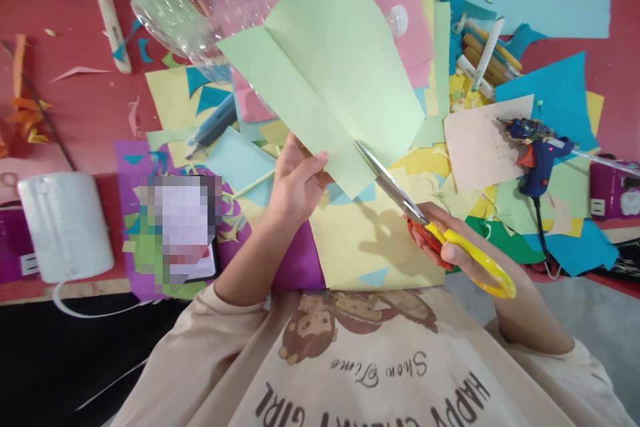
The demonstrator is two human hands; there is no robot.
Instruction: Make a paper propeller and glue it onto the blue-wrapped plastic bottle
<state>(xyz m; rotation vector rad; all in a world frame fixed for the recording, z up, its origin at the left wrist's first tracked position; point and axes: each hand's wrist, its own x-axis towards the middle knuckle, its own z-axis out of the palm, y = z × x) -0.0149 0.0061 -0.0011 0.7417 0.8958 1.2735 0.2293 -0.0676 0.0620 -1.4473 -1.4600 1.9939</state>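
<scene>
My left hand (301,180) pinches the lower left edge of a light green sheet of paper (345,60), thumb on top. The sheet is raised above the table, with a rounded far edge and a slit or fold line running across it. In my right hand (450,240) is a pair of scissors (395,190) with one yellow and one red handle. Their blades point up and left, with the tips at the lower part of the green paper. Under both hands lies a pale yellow sheet (373,240).
Clear plastic bottles (200,13) lie at the back left. A blue hot glue gun (540,160) rests at right near several markers (487,57). At left are a pixelated phone (200,260) and a white box-shaped device (67,227) with a cable. Coloured paper scraps cover the red table (65,100).
</scene>
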